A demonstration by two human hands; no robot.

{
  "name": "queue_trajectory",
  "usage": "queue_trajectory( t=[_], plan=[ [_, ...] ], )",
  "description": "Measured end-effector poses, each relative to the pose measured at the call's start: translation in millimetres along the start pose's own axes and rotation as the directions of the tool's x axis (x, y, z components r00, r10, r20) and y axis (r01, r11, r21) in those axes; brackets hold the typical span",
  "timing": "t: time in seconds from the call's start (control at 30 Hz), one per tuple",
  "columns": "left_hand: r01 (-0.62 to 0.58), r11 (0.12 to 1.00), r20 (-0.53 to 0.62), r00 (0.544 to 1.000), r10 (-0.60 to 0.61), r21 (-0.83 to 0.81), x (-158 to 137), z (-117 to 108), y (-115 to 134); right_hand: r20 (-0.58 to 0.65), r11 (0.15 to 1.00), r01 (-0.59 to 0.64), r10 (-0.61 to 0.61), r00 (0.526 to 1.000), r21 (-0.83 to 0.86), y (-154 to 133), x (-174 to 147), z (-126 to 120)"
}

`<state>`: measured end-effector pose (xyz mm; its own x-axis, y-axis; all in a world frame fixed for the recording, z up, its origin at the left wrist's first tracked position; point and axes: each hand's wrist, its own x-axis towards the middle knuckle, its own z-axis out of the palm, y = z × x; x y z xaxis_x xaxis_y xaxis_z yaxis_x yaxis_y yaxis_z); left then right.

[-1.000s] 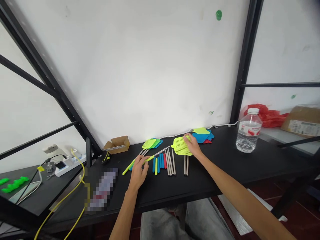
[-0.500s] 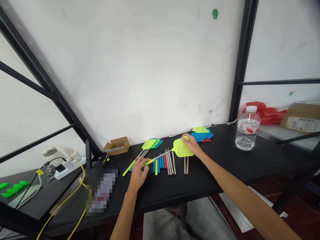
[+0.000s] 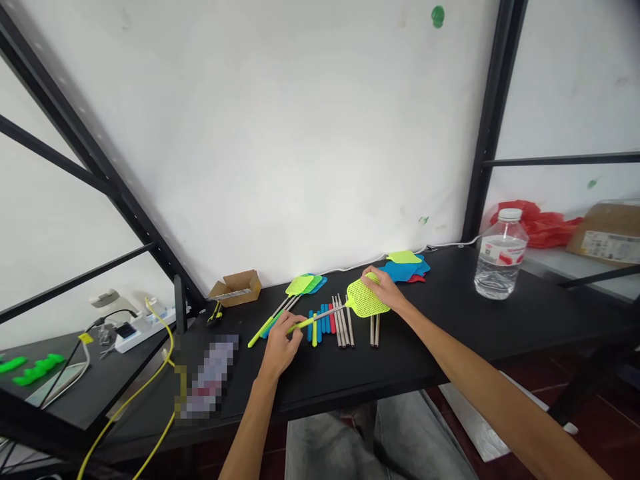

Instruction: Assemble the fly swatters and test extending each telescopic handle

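Observation:
Both my hands hold one yellow-green fly swatter [image 3: 368, 298] above the black table. My left hand [image 3: 281, 343] is closed around its handle. My right hand [image 3: 381, 285] pinches the perforated head by its upper right part. A thin metal rod joins head and handle. Below it lie several blue, red and yellow-green handles [image 3: 324, 320] and a row of metal rods [image 3: 342, 327]. Two more rods [image 3: 375, 331] lie under the head. Several assembled fly swatters [image 3: 299, 285] fan out on the left. Loose swatter heads [image 3: 405, 267] are stacked behind my right hand.
An open cardboard box [image 3: 235, 289] stands at the back left of the black table [image 3: 430, 347]. A water bottle [image 3: 501, 257] stands on the right. A blurred-out item [image 3: 210, 380] lies at the left, beside a yellow cable [image 3: 131, 399] and a power strip [image 3: 145, 333].
The camera view has shifted slightly. Both hands keep the same hold on the fly swatter, and the things on the table stay where they were.

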<state>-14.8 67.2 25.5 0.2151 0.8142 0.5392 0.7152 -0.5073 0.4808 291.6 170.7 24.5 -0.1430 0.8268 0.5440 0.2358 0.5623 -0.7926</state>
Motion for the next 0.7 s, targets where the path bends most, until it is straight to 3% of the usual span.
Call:
queue_trajectory(
  t=[0.4,0.53,0.7],
  plan=[
    [-0.076,0.995,-0.017,0.997,0.077,0.071,2,3,3,-0.005,0.999,-0.033,0.033,0.999,0.004,0,-2,6],
    [0.053,0.964,-0.229,0.973,0.009,0.262,3,0,-7,-0.119,0.996,-0.081,0.085,0.989,0.037,7,0,6],
    [0.400,0.838,-0.560,0.816,-0.142,0.372,-5,-15,-34,-0.148,0.992,-0.112,0.119,0.982,0.052,11,2,2]
  ],
)
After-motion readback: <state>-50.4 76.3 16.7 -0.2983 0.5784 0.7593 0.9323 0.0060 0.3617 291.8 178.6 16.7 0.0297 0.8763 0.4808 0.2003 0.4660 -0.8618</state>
